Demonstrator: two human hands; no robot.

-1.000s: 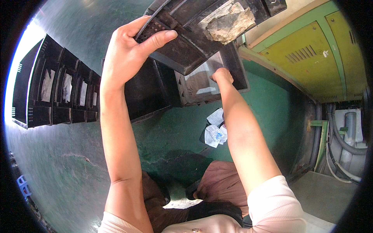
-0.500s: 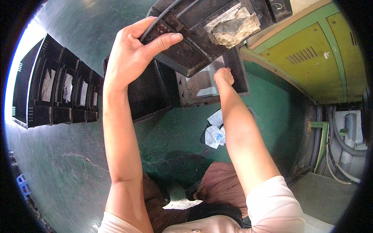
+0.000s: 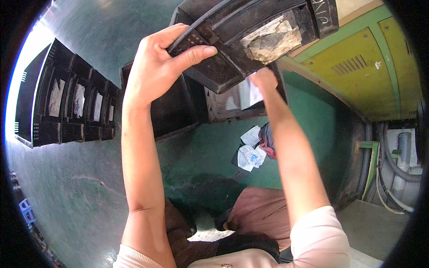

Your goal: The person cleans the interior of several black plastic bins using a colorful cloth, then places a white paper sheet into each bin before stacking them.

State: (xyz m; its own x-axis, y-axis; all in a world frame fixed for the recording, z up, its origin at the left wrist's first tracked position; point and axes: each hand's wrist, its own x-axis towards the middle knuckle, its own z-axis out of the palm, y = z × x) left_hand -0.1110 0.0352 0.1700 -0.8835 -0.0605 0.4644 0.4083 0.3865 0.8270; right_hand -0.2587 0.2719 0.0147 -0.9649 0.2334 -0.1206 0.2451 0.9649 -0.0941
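My left hand (image 3: 161, 64) grips the near left corner of a black plastic crate (image 3: 219, 69). That crate is tilted up, and a torn, dirty label (image 3: 275, 43) sticks to its side. Beneath it stands another black crate (image 3: 234, 117), partly covered by the raised one. Inside this lower crate my right hand (image 3: 265, 80) is closed on a white sheet of paper (image 3: 252, 94) by its upper end. The hand is slightly blurred, and the sheet's far part is hidden under the raised crate.
An open black crate (image 3: 172, 118) stands to the left. Farther left is a stack of black crates (image 3: 67, 98) with worn labels. Paper slips (image 3: 251, 157) and a bundled cloth (image 3: 267, 142) lie on the green floor. A yellow-green metal cabinet (image 3: 344, 62) and pipes (image 3: 404, 145) are at right.
My right hand has lifted and shifted slightly right, raising a white sheet inside the lower crate. The tilted crate and my left hand have moved a little right and down in view.
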